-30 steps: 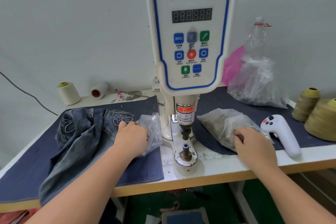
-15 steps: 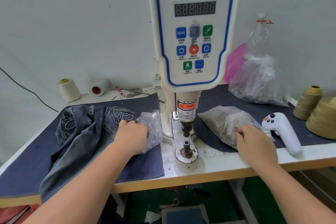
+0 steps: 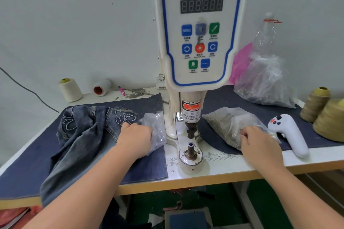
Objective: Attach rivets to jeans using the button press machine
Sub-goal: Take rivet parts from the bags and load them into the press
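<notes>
The white servo button machine (image 3: 201,33) stands at the table's middle, its lower die (image 3: 190,147) bare under the punch. Crumpled blue jeans (image 3: 83,135) with embroidered pockets lie to its left on a denim mat. My left hand (image 3: 135,140) rests at the jeans' right edge, fingers curled into a small clear plastic bag (image 3: 157,126); the fingertips are hidden. Right of the machine, my right hand (image 3: 260,144) has its curled fingers on a larger clear bag of small metal pieces (image 3: 223,122). I cannot tell whether either hand holds a rivet.
A white handheld controller (image 3: 290,134) lies just right of my right hand. Olive thread cones (image 3: 327,117) stand at the far right, and another bag of parts (image 3: 264,82) with a plastic bottle sits behind. Cream spools (image 3: 70,89) stand at the back left. A pedal shows below the table.
Both hands stay at their bags with only slight finger movement. The right hand has shifted a little toward the bag.
</notes>
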Demonstrator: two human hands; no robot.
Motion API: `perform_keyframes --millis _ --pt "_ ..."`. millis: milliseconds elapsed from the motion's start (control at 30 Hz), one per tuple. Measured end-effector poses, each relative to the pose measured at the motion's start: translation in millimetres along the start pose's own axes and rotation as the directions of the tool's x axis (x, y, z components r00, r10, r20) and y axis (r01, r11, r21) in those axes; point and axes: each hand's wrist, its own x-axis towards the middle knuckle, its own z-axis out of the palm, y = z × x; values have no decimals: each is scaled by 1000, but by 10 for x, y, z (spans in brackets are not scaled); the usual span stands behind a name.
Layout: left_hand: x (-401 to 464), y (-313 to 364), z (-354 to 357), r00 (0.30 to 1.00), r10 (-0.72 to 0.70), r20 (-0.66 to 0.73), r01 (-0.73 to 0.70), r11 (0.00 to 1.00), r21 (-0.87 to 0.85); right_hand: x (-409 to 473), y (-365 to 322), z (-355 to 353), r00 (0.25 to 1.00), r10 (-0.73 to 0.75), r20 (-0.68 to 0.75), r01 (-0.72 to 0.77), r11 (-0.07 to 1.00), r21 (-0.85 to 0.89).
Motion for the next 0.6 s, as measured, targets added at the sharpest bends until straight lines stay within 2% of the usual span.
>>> perform_keyframes --millis 167,367,467,600 --pt "11 -18 -57 998 1 66 1 1000 -24 -18 -5 -9 1000 28 -1 -28 999 40" --pt "-40 -3 -52 999 -24 20 26 996 -83 -27 -10 0 998 65 -13 -64 992 112" --pt "-53 1 -39 995 -77 -62 60 968 -243 -27 2 12 997 81 -9 -79 987 138" --pt "-91 17 -74 975 -158 -158 68 884 -463 -42 3 12 996 83 -30 -77 983 169"
